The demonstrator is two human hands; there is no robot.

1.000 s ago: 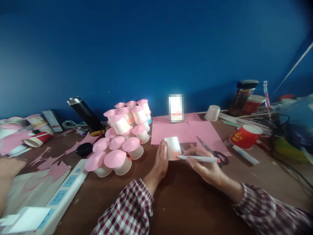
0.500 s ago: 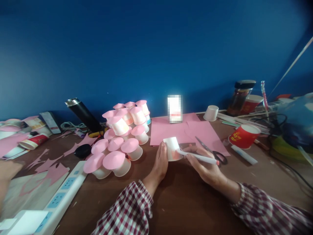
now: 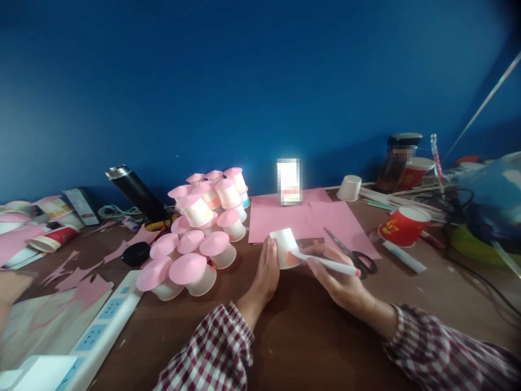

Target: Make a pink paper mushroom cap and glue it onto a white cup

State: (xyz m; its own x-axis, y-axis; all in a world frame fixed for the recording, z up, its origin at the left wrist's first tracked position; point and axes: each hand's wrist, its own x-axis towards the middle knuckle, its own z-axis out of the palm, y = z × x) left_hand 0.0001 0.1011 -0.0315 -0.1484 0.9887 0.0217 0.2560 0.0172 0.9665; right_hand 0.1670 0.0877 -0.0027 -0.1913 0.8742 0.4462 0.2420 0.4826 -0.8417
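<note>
An upside-down white paper cup (image 3: 285, 244) with an orange-red patch low on its side sits between my hands. My left hand (image 3: 266, 271) is closed against the cup's left side and steadies it. In my right hand (image 3: 340, 279) is a white marker (image 3: 331, 264) with a red end, gripped like a pen, its other end at the coloured patch. The fingers of that hand partly hide behind the marker. Just beyond my right hand lie scissors (image 3: 354, 255), blades towards the pink paper sheets (image 3: 280, 220).
Several cups with pink cone tops (image 3: 187, 269) crowd the left middle. A white power strip (image 3: 95, 334) runs along the left, near another person's hand (image 3: 12, 288). A black flask (image 3: 136, 190) leans behind. To the right are a red cup (image 3: 405, 225), a white cup (image 3: 349, 188) and a capped pen (image 3: 404, 257).
The view has shifted slightly. Both hands keep their hold on the cup and marker, and the marker stays at the orange-red patch with hardly any visible movement.
</note>
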